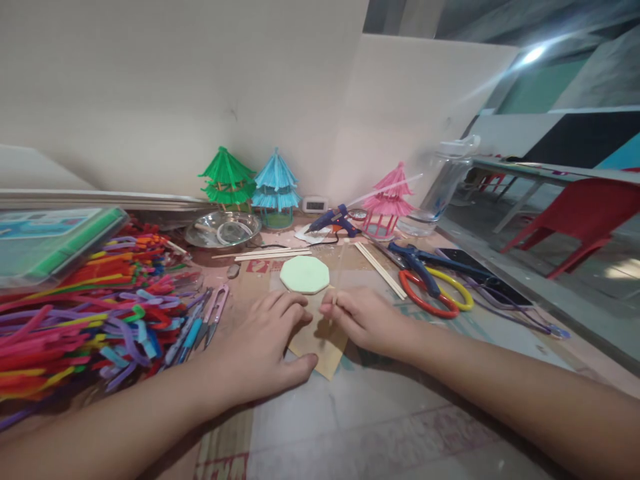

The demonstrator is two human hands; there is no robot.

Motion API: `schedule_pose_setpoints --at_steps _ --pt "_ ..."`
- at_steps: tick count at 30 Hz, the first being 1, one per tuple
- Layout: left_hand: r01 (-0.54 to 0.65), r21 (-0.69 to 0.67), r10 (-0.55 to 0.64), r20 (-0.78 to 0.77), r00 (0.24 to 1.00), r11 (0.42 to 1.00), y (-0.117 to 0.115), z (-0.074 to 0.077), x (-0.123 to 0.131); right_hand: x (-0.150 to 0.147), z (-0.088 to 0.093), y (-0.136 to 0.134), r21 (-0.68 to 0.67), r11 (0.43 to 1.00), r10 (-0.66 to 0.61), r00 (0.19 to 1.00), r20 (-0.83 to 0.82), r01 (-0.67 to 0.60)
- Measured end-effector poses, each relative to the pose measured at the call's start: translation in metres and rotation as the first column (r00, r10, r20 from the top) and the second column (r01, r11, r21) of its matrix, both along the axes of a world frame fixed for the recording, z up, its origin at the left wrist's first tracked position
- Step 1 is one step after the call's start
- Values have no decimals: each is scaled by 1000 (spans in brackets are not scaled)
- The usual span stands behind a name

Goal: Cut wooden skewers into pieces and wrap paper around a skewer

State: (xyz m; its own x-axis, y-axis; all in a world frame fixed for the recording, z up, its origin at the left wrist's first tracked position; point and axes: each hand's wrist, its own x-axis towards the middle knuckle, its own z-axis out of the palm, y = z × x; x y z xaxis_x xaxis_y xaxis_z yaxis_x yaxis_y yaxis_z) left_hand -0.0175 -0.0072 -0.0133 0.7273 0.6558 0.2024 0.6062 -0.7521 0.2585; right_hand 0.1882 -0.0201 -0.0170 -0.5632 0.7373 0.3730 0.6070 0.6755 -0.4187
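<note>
My right hand [363,320] pinches a thin pale wooden stick [343,270] that stands up from the fingertips; its upper part is blurred. Beneath the fingers lies a small tan square sheet [330,360], partly covered by both hands. My left hand [280,337] is spread palm down at the sheet's left side, thumb apart, with nothing visible in it. Just beyond the hands is a pale green octagonal piece [305,275]. More loose sticks lie behind it [273,254] and to its right [381,270].
Pipe cleaners [75,327] crowd the left, beside pens and pink thread snips [216,310]. At the back stand green [227,177], blue [276,180] and pink [389,197] pagoda models, a metal bowl [223,230] and a glue gun [334,220]. Scissors [430,303], pliers and a phone [483,277] lie right.
</note>
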Motion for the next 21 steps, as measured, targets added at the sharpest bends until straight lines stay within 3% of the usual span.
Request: schedule_pose_setpoints --at_steps 5,9,13,17,21 --pt "0 -3 0 8 1000 1000 -1 0 0 -2 1 -2 -45 996 82 997 -2 -82" --pt "6 -5 -6 16 1000 1000 -1 1 0 -3 2 -3 -29 1000 11 1000 -16 -11" --pt "5 2 -5 12 1000 1000 0 1 0 -4 1 -2 -98 993 66 998 -8 -66" --pt "-10 -7 10 2 1000 1000 -1 1 1 -4 0 1 -67 998 -14 999 -50 10" --pt "-5 -3 5 12 1000 1000 -1 2 0 -3 1 3 -100 994 46 998 -46 -50"
